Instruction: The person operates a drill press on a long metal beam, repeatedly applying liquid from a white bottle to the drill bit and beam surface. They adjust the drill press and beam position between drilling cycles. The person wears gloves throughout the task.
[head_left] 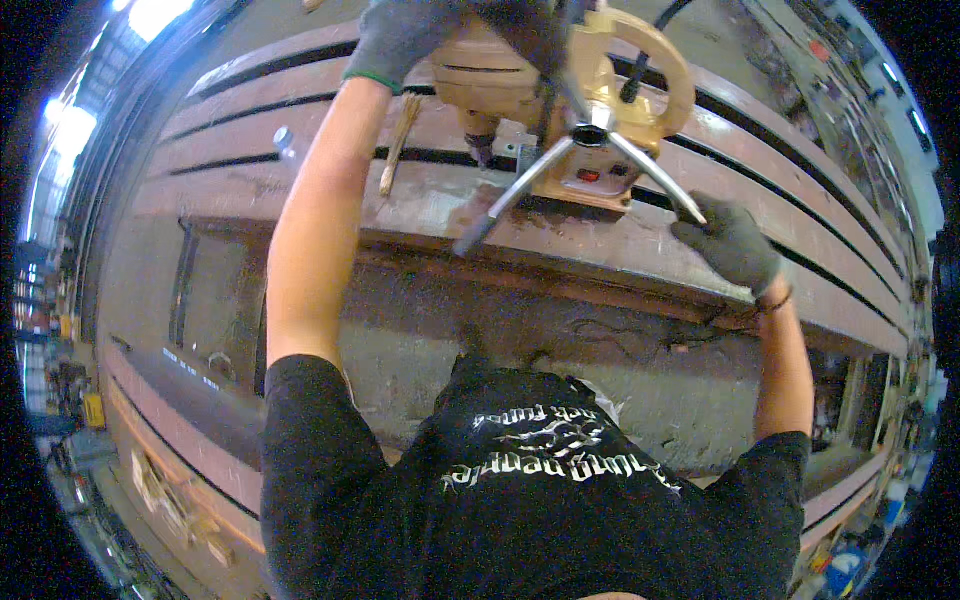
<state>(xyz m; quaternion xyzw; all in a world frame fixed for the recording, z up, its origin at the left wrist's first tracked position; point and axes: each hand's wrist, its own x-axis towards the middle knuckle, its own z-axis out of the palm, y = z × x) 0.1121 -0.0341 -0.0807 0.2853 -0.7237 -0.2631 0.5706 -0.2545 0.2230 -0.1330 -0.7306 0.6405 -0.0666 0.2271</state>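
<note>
Right grip (735, 245), gloved, curls round the outer end of a silver spoke (655, 178) in the upper right of the frame. Left grip (405, 40), also gloved, is at the top of the yellow drill (490, 75); fingers run into the frame's upper edge, so cannot tell whether they pinch or lie spread. Drill stands at upper centre on the slotted metal tabletop (650, 240), chuck (481, 150) pointing toward the lower frame, left of the spoke hub (590, 133). Judgement on handling: turn the spoke smoothly from its far end, where leverage is best, and keep the wrist relaxed; a jerk would likely load the chuck unevenly. Left side should steady the body only, glove well away from the chuck, since loose fabric could snag. Mind the free spoke with the dark knob (474, 236), which would swing round too. Brush (400, 145) lies left of the chuck, apart from it; best left there.
</note>
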